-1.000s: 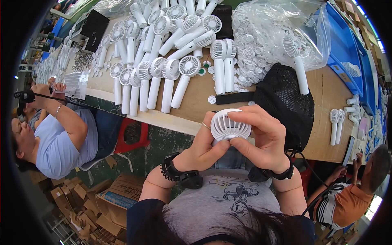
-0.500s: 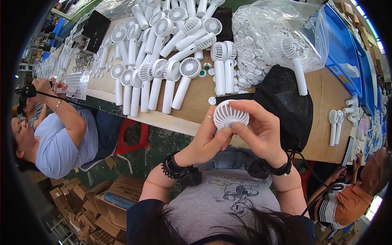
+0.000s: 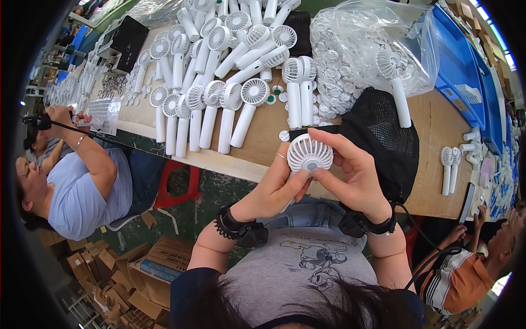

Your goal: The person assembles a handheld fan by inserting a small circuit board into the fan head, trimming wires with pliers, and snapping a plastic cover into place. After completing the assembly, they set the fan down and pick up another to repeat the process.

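Note:
Between my two hands, in front of the table's near edge, is a white handheld fan (image 3: 310, 152) with its round slatted head facing up toward me. My left hand (image 3: 280, 185) is wrapped round the fan below its head, with the thumb near the centre cap. My right hand (image 3: 350, 174) grips the head's right side, its thumb at the lower rim and its index finger over the top. Most of the fan's handle is hidden by my left hand. Beyond my hands, a row of white handheld fans (image 3: 226, 118) lies on the table.
A clear bag of small white round parts (image 3: 334, 71) lies behind my hands. Beside it are a black mesh bag (image 3: 383, 142) with a fan on top and blue trays (image 3: 457, 82). More fans (image 3: 241, 41) are heaped at the back. Co-workers sit left and right.
My right thumb has moved off the fan's centre cap toward the lower rim, baring the cap. My right index finger has lifted a little. The fan stays between both hands.

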{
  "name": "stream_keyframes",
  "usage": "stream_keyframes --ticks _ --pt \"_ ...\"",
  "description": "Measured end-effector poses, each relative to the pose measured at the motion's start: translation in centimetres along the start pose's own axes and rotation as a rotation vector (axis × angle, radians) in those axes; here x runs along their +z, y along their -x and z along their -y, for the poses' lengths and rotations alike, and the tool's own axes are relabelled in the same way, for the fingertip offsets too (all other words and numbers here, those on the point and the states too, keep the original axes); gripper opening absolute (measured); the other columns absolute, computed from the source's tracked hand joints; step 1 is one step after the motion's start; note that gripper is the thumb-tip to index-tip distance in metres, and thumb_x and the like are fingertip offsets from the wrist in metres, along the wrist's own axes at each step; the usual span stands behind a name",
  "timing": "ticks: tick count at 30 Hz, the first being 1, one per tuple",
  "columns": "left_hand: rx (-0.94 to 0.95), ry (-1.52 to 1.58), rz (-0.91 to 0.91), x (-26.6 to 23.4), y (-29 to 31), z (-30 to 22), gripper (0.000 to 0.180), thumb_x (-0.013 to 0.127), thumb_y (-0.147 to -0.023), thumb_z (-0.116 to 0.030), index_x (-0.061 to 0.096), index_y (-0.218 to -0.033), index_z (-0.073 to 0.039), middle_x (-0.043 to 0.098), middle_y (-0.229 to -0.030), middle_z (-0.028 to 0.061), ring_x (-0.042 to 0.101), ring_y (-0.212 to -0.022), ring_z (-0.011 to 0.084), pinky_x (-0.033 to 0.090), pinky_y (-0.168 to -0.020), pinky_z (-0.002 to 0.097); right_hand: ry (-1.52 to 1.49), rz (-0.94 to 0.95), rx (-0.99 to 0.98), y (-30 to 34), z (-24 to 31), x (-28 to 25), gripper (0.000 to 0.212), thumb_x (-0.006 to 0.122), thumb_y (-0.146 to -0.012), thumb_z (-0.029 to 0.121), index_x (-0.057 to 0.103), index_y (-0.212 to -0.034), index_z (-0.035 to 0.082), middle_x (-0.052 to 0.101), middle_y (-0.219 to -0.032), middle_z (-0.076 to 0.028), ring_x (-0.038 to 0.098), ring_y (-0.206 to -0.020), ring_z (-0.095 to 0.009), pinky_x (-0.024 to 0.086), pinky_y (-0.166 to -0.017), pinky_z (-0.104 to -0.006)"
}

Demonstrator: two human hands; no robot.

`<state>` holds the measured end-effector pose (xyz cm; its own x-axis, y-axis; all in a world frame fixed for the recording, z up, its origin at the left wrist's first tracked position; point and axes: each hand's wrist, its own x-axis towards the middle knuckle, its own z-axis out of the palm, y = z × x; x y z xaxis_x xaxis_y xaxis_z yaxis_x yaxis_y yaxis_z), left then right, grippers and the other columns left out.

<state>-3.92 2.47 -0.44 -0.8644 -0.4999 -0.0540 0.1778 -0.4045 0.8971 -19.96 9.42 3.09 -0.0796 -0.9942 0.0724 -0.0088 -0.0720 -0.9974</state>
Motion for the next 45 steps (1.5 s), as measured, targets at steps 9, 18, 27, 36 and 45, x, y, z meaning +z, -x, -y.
stream_keyframes --ticks 9,18,27,36,45 --pt "-0.047 -0.174 -0.057 -0.4 0.2 1.0 0.035 0.042 -0.095 -0.017 0.027 -0.124 -0.005 0.045 -0.078 0.0000 0.040 -0.055 0.0039 0.036 -0.049 0.0187 -0.042 -0.012 0.030 0.4 -1.0 0.3 0.050 0.057 -0.079 -0.009 0.045 -0.127 -0.002 0.050 -0.114 -0.007 0.052 -0.107 -0.014 0.043 -0.092 -0.0276" --pt "-0.098 -0.077 -0.050 -0.6 -0.3 1.1 0.036 0.045 -0.094 -0.016 0.027 -0.124 -0.004 0.046 -0.081 0.0007 0.043 -0.057 0.0035 0.037 -0.050 0.0188 -0.212 0.001 0.142 0.0 -2.2 -0.2 0.050 0.058 -0.081 -0.007 0.044 -0.128 -0.002 0.051 -0.117 -0.009 0.051 -0.108 -0.013 0.045 -0.090 -0.0272" --pt "-0.177 -0.216 0.022 -0.5 0.0 -1.0 0.042 0.047 -0.093 -0.014 0.023 -0.125 -0.002 0.048 -0.086 0.0030 0.046 -0.060 0.0054 0.040 -0.053 0.0211 -0.050 0.012 0.117 -0.3 -1.1 -0.5 0.052 0.061 -0.079 -0.004 0.043 -0.128 -0.002 0.050 -0.118 -0.009 0.051 -0.108 -0.013 0.046 -0.090 -0.0280" --pt "-0.189 -0.494 -0.021 -0.6 0.2 -0.9 0.046 0.049 -0.092 -0.012 0.022 -0.125 0.001 0.054 -0.099 0.0152 0.057 -0.085 0.0213 0.046 -0.074 0.0328 0.074 0.018 0.104 -0.2 -1.9 0.0 0.053 0.061 -0.078 -0.005 0.043 -0.127 -0.001 0.049 -0.118 -0.009 0.050 -0.109 -0.015 0.046 -0.091 -0.0288" --pt "-0.069 -0.482 -0.082 -0.6 -0.1 0.1 0.041 0.045 -0.093 -0.008 0.021 -0.126 -0.003 0.051 -0.087 0.0077 0.052 -0.064 0.0111 0.045 -0.056 0.0256 -0.068 -0.007 0.172 -0.8 -1.9 0.2 0.051 0.058 -0.080 -0.003 0.041 -0.128 -0.002 0.049 -0.120 -0.009 0.050 -0.110 -0.015 0.044 -0.092 -0.0289"
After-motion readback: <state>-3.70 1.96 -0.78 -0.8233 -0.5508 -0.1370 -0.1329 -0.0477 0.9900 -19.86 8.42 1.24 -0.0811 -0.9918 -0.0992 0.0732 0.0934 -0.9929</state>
